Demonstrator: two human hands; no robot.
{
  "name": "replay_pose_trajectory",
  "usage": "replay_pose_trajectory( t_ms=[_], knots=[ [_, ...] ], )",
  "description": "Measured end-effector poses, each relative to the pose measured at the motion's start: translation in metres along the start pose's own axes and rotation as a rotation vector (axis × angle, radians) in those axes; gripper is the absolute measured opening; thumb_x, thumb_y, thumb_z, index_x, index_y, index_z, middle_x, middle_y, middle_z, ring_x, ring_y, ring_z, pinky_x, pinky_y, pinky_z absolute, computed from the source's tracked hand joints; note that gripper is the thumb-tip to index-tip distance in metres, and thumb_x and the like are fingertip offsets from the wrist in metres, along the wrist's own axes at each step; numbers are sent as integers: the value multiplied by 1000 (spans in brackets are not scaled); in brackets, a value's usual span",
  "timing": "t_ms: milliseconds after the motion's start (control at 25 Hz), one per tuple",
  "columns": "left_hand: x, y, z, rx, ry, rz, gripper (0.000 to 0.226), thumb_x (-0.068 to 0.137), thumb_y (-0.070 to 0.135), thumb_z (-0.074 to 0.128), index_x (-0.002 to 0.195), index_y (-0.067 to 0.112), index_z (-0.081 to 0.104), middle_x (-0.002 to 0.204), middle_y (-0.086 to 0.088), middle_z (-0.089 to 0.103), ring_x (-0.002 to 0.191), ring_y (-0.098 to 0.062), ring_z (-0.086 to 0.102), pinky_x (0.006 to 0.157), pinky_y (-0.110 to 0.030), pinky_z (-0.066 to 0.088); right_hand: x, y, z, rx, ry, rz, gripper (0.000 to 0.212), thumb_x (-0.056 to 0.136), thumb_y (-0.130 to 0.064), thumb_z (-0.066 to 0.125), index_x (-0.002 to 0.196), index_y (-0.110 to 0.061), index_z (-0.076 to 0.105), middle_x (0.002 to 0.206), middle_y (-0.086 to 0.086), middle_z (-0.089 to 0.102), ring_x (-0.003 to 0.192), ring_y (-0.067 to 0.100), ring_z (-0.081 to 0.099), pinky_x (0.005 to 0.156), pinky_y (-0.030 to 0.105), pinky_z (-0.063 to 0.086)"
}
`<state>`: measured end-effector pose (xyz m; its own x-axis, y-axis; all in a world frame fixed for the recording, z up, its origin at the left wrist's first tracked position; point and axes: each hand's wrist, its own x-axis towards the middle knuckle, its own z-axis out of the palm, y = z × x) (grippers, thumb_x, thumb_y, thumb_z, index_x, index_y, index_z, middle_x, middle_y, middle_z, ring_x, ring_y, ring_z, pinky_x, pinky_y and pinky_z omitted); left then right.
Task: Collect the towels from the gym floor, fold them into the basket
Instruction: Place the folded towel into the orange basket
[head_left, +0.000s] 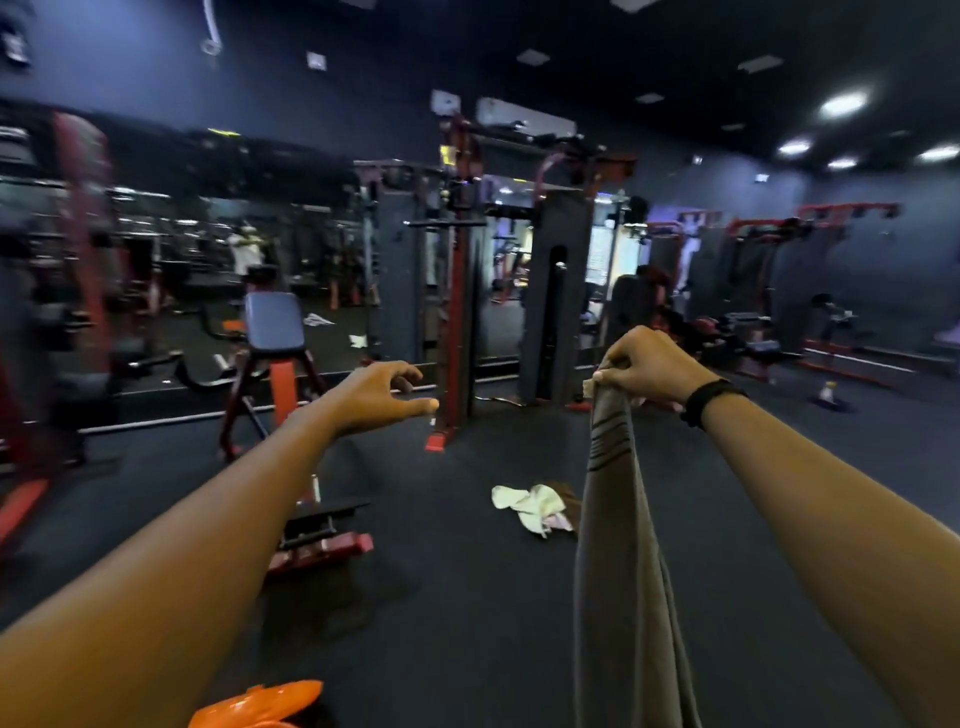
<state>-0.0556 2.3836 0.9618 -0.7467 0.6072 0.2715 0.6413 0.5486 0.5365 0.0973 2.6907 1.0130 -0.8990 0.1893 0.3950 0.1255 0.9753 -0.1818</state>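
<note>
My right hand is raised at chest height and grips the top corner of a long grey-brown towel with dark stripes, which hangs straight down. To its left my left hand is stretched out, fingers loosely curved and holding nothing, a gap apart from the towel. On the dark floor beyond lies a crumpled white towel with a brownish cloth partly under it. An orange basket rim shows at the bottom edge.
A red-and-black weight bench stands to the left, with a cable machine frame straight ahead. More machines line the right wall. Mirrors on the far wall reflect white towels on the floor. Open black floor lies in front.
</note>
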Motion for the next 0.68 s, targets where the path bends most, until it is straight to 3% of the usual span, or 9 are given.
replay_pose_trajectory(
  t_ms=[120,200,280,440,560,680],
  knots=[
    [9,-32,-35,42,64,-75,58,79,47,72,126,17,58,113,-2,64,105,-18,61,97,-34,47,56,-40,19,47,-44,-121,21,86,-24,69,80,-5,76,72,7,71,65,13,65,58,28,48],
    [17,-53,-58,54,115,-107,53,79,46,73,123,20,60,111,0,65,104,-18,62,95,-32,48,92,-69,31,115,-68,-196,23,87,-25,68,79,-4,75,67,6,70,52,3,61,58,30,51],
    [22,-72,-77,52,163,-128,53,79,46,73,123,20,60,110,0,65,102,-16,63,91,-26,46,123,-100,41,187,-88,-258,24,88,-25,68,78,-3,74,65,9,68,47,5,59,58,34,55],
    [24,-102,-102,50,177,-156,54,82,45,70,127,19,57,114,0,62,100,-13,60,86,-23,44,167,-159,62,316,-118,-359,22,89,-21,67,80,-2,73,64,13,66,51,17,62,48,26,53],
    [20,-132,-123,67,184,-171,54,80,52,69,124,21,59,112,3,63,98,-10,60,90,-28,50,194,-211,79,319,-112,-430,19,88,-22,68,82,-5,74,74,12,70,61,21,68,49,23,52],
    [14,-159,-147,63,217,-153,46,81,50,69,117,22,64,104,6,65,94,-6,61,80,-21,48,213,-268,91,360,-83,-478,20,87,-22,68,80,-4,74,75,14,70,59,14,62,50,24,51]
  ],
)
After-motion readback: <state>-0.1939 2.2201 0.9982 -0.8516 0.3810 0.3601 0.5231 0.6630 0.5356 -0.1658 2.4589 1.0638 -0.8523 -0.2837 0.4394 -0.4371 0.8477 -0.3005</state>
